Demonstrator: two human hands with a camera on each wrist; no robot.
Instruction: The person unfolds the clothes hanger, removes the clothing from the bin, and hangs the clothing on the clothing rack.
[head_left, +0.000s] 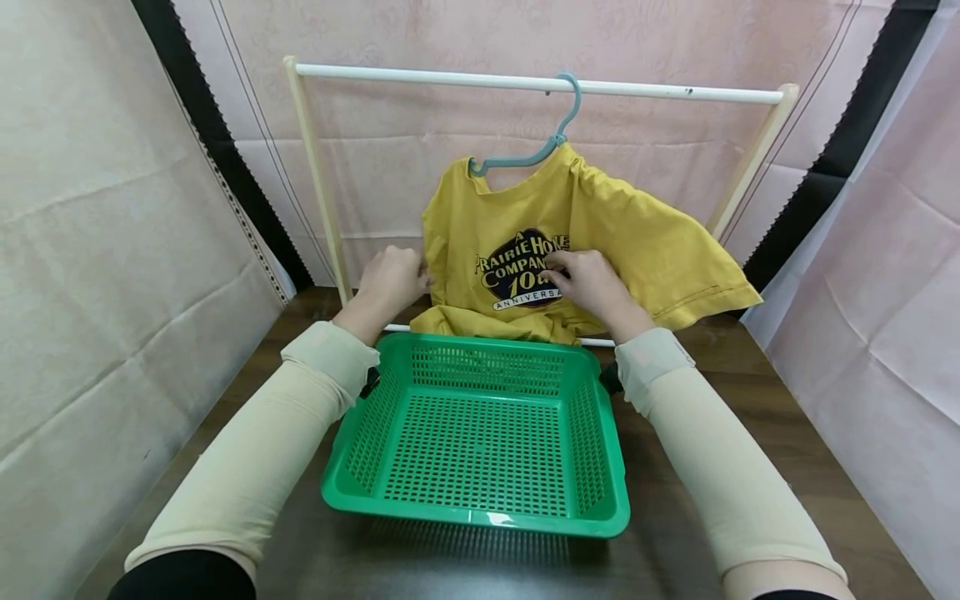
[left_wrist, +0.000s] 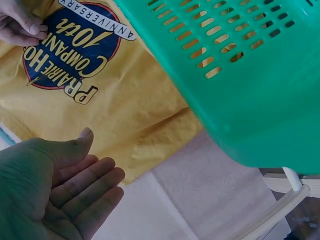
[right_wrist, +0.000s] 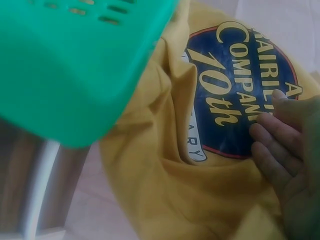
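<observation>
A yellow T-shirt (head_left: 517,208) with a dark printed logo hangs askew from a light blue hanger (head_left: 571,100) hooked over a white rail. One hanger arm shows across the neck opening; the other is hidden inside the shirt. My left hand (head_left: 393,279) is beside the shirt's left edge, and in the left wrist view its palm and loosely bent fingers (left_wrist: 87,192) hold nothing. In front of the print is my right hand (head_left: 588,283), its relaxed fingers (right_wrist: 272,137) right at the logo without gripping cloth. The shirt's lower hem bunches behind the basket's back rim.
A green perforated basket (head_left: 480,517) stands on the dark wooden table (head_left: 300,533) between my forearms. Behind it rises the clothes rack, with a white rail (head_left: 420,77) and pale wooden posts (head_left: 318,179). Light cloth walls (head_left: 127,208) enclose both sides and the back.
</observation>
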